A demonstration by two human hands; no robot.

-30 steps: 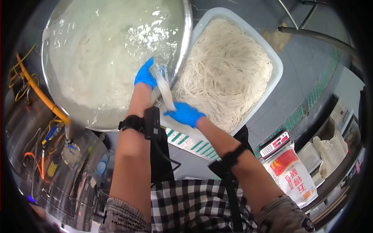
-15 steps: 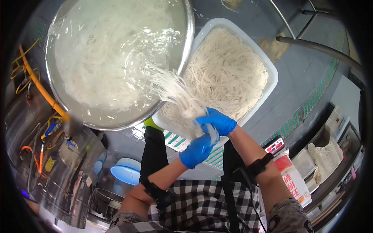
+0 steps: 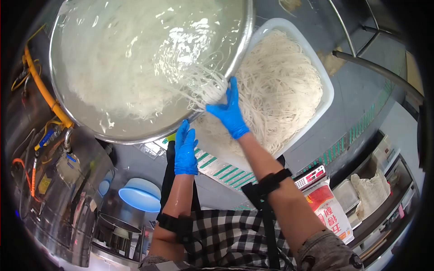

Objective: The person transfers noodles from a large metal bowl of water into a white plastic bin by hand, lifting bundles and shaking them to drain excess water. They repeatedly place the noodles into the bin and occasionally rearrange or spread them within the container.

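Both my hands wear blue gloves. My right hand (image 3: 229, 113) is at the near right rim of a large round metal vat (image 3: 246, 45), its thumb and a finger spread around a bunch of white noodles (image 3: 210, 90). Loose ends of the bunch trail over the rim into the cloudy water; the rest of the right fingers are hidden. My left hand (image 3: 185, 151), fingers stretched out and holding nothing, is just below the rim, its fingertips close to the metal. More noodles (image 3: 280, 86) fill a white plastic tub (image 3: 329, 92) right of the vat.
An orange hose (image 3: 45, 97) and metal equipment line the left side. A blue basin (image 3: 140, 194) is low on the left. On the right are a scale with a red display (image 3: 311, 177), a printed sack (image 3: 330, 212) and a metal frame (image 3: 379, 67). Green-and-white grating (image 3: 221, 169) crosses the floor.
The noodle bunch went from above the tub's near edge to the vat rim with my right hand. My left hand let go, moved left and opened. The view shifted slightly.
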